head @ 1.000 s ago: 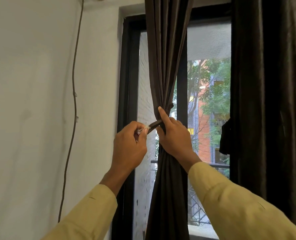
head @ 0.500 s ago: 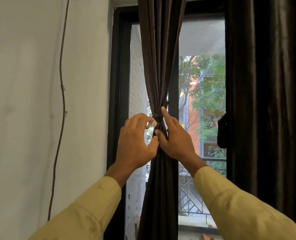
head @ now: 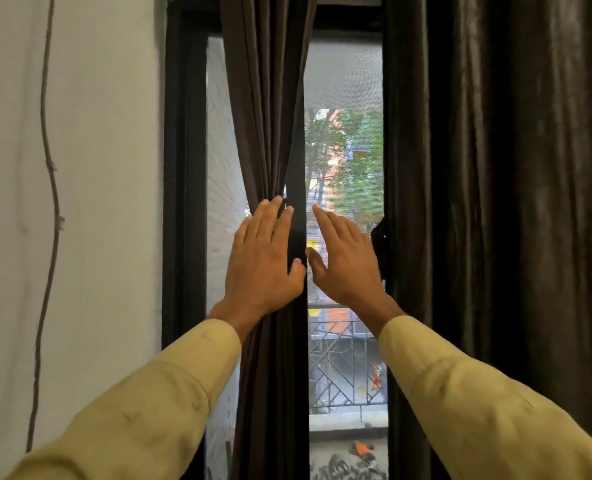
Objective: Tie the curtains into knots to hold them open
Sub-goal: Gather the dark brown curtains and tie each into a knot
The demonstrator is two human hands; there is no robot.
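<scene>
Grip is shown on nothing by the 2 hands, left hand (head: 263, 261) spread flat over the cinched waist of the gathered curtain (head: 270, 116) at the left of the window (head: 343, 150), right hand (head: 346, 261) open beside it; the cinch, it is judged, could be undone by slipping fabric once unsupported.

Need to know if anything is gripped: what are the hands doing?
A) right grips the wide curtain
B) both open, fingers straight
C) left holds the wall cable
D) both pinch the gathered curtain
B: the left hand and right hand both show straight fingers gripping nothing, the left in front of the gathered curtain, the right before the window.
</scene>
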